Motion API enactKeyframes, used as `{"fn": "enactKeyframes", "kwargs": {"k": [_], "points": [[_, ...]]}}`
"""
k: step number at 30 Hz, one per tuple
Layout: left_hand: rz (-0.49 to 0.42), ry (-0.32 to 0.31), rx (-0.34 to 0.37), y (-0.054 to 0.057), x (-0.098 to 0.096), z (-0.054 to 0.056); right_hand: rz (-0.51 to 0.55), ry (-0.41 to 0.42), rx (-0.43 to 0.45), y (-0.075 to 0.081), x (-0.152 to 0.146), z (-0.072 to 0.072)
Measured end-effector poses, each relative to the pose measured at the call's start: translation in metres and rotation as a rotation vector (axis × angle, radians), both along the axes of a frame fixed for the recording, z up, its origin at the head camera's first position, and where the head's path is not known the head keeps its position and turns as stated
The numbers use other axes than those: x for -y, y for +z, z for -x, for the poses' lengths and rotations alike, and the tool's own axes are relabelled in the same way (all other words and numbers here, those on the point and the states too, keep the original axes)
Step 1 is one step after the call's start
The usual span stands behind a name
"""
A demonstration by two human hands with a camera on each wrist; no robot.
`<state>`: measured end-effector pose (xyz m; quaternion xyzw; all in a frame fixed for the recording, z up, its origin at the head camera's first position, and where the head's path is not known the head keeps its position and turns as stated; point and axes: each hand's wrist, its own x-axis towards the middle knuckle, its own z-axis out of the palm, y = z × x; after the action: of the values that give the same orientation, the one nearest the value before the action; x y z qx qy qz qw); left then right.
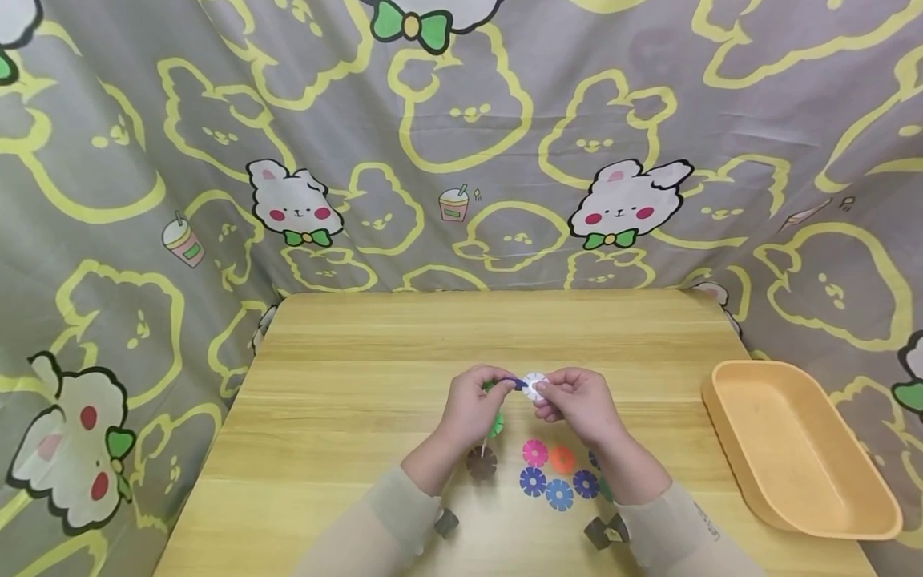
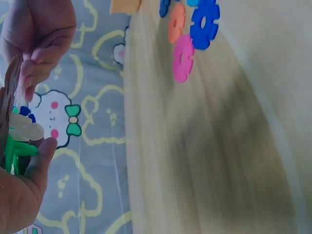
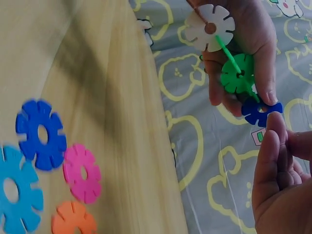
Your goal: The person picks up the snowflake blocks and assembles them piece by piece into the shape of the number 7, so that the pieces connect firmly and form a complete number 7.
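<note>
My left hand [image 1: 467, 407] pinches a chain of slotted snowflake discs above the table. In the right wrist view, a white disc [image 3: 222, 27], a green disc [image 3: 230, 80] and a dark blue disc [image 3: 253, 114] are linked in it. A brown disc [image 1: 481, 465] hangs at the chain's near end. With thumb and fingers, my right hand [image 1: 580, 401] pinches another white disc [image 1: 532, 378], its edge against the dark blue one. Whether their slots are locked together cannot be told.
Loose discs lie on the table [image 1: 324, 449] near the right forearm: pink [image 1: 535, 443], orange [image 1: 562, 449], light blue [image 1: 559, 506] and darker blue [image 1: 533, 493], some partly covered by the arm. At the right stands a yellow-orange plastic tray [image 1: 800, 449]. A patterned curtain [image 1: 505, 96] hangs behind.
</note>
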<state>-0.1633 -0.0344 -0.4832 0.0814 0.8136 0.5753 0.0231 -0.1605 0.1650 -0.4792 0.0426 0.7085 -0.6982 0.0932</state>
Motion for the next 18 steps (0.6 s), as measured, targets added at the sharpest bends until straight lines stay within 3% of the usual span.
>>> {"fn": "enactKeyframes", "kwargs": {"k": [9,18], "points": [[-0.039,0.032,-0.053,-0.0033,-0.0046,-0.0025,0.118,-0.030,0.046,-0.0032,0.0024,-0.0005],[-0.011,0.011,-0.095,-0.0031,-0.0045,-0.0024,0.130,-0.011,0.064,-0.0029,0.0045,-0.0008]]}}
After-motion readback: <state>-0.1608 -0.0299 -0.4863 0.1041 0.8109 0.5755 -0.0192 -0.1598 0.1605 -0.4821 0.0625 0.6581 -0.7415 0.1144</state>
